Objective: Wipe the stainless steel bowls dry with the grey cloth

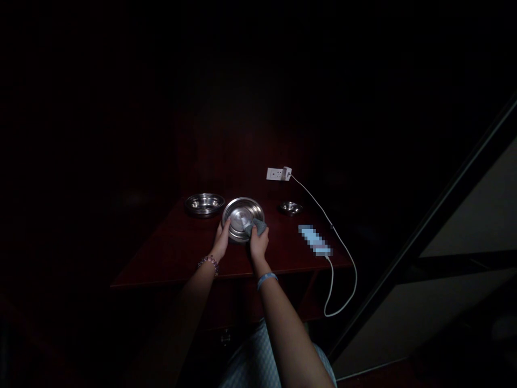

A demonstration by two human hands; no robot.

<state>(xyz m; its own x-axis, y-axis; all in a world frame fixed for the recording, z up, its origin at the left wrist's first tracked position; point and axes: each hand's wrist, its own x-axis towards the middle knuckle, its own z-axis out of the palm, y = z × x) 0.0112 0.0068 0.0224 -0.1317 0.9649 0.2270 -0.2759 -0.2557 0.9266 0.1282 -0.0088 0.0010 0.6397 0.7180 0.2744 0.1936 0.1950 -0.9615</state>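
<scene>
A shiny steel bowl [242, 209] is tilted toward me above the dark red table. My left hand [221, 240] grips its lower left rim, thumb over the inside edge. In my right hand [258, 241] is a grey cloth [256, 227], pressed against the bowl's lower right inner side. To the left, what looks like a small stack of steel bowls [204, 204] rests on the table. A smaller steel bowl [290, 208] sits off to the right.
The red table [169, 258] has its front edge near my wrists. A phone [315, 240], blurred out, lies at the right, its white cable [343, 245] looping over the edge from a charger [286, 173] in the wall socket [274, 174]. Surroundings are very dark.
</scene>
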